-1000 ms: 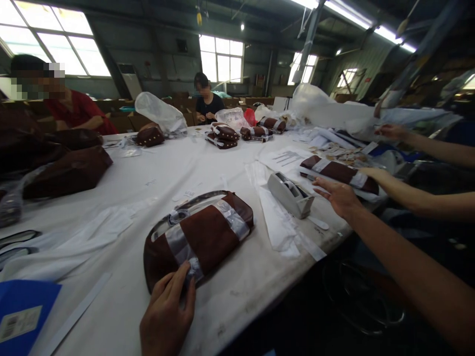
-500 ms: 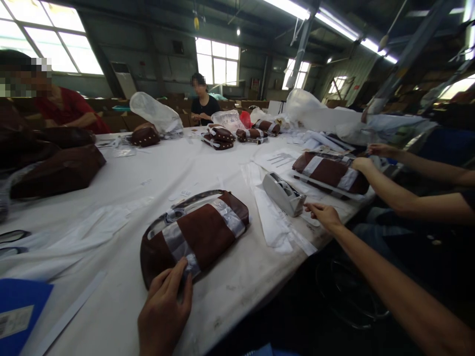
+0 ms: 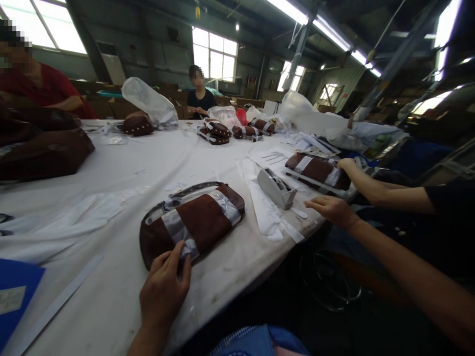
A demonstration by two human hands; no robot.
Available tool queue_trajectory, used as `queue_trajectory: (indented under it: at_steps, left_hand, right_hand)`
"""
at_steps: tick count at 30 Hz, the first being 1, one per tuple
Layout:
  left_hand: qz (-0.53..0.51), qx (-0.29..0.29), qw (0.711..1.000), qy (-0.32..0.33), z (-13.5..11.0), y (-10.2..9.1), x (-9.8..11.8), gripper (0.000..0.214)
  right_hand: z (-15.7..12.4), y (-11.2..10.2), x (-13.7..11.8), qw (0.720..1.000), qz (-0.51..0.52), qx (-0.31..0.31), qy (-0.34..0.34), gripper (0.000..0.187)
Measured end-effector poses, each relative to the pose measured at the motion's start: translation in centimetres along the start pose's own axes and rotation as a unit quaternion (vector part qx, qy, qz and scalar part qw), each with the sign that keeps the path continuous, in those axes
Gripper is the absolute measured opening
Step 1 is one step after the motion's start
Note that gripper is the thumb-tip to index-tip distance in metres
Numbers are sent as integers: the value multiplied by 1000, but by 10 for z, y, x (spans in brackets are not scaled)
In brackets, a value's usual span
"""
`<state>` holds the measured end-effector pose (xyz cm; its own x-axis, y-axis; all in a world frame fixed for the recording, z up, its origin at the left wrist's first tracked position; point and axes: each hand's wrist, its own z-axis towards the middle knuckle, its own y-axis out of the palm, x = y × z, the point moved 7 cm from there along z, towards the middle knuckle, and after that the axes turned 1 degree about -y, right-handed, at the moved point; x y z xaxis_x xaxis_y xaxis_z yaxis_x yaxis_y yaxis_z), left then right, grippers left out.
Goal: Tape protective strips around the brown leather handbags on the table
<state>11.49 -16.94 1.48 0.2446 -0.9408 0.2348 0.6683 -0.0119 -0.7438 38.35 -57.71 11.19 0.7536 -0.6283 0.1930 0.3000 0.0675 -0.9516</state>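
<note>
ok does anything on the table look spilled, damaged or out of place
Nothing looks spilled. Only the white table cover stands out: creased, with small dark smudges near the front edge, perhaps dirt or wear. The brown bag touched by the left hand's fingers shows no visible damage.

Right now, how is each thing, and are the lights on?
Near brown bag: lying down, banded
Co-worker's bag: banded too
Tape dispenser: upright
White table cover: creased
Blue thing: lying flat
Ceiling lights: on
Left grip: touching the near brown bag
Right grip: stretched out
</note>
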Motion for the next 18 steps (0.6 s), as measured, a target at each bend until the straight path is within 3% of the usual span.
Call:
queue_trajectory:
  at_steps: [3, 7, 11, 15, 18]
  left_hand:
    - [-23, -22, 999, -32, 1, 1, -4, 40]
    - [-59, -38, 996, -51, 0, -1, -6, 35]
    - [-97, -48, 991, -78, 1, 0, -9, 32]
    - [-124, -59, 984, -113, 4, 3, -12, 31]
    - [-134, -60, 980, -131, 4, 3, -14, 29]
  right_hand:
    - [14, -31, -69, 975, -55, 63, -205, 36]
    - [48, -50, -156, 934, -3, 121, -335, 24]
    - [93, -42, -237, 899, 105, 105, -412, 10]
    - [142, -22, -305, 859, 165, 51, -482, 25]
    - [177, -5, -340, 841, 155, 8, -518, 32]
